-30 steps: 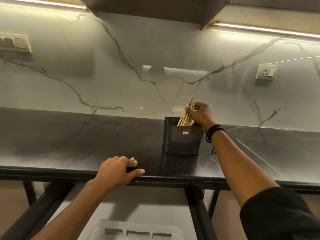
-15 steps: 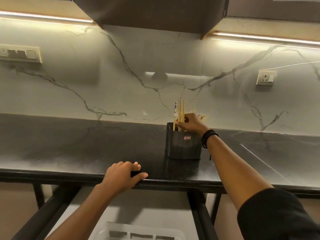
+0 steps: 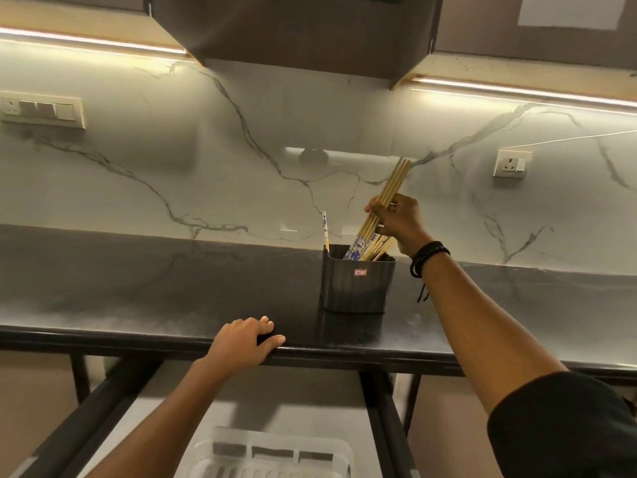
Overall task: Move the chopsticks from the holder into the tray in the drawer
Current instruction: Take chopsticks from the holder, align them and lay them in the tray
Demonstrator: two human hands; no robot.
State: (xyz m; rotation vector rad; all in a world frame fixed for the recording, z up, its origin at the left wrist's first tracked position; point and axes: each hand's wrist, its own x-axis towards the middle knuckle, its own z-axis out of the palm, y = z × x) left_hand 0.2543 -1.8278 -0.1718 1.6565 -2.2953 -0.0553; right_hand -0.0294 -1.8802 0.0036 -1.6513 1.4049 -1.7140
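A dark grey square holder [image 3: 358, 284] stands on the black counter near the wall. My right hand [image 3: 398, 219] is above it, shut on a bundle of wooden chopsticks [image 3: 389, 193] that slant up to the right, their lower ends still inside the holder. More chopsticks [image 3: 377, 250] lean in the holder, and one blue-patterned stick [image 3: 325, 231] stands at its left corner. My left hand [image 3: 244, 343] rests flat on the counter's front edge, holding nothing. A white plastic tray [image 3: 275, 455] lies in the open drawer below.
The black counter [image 3: 138, 291] runs the full width under a marble backsplash. Dark drawer rails [image 3: 379, 419] flank the open drawer. Wall cabinets [image 3: 296, 29] hang overhead. A switch plate [image 3: 41, 112] is at the left and a socket [image 3: 512, 163] at the right.
My right hand has lifted a bundle of chopsticks partway up out of the holder and tilted them to the right. My left hand has stayed on the counter edge.
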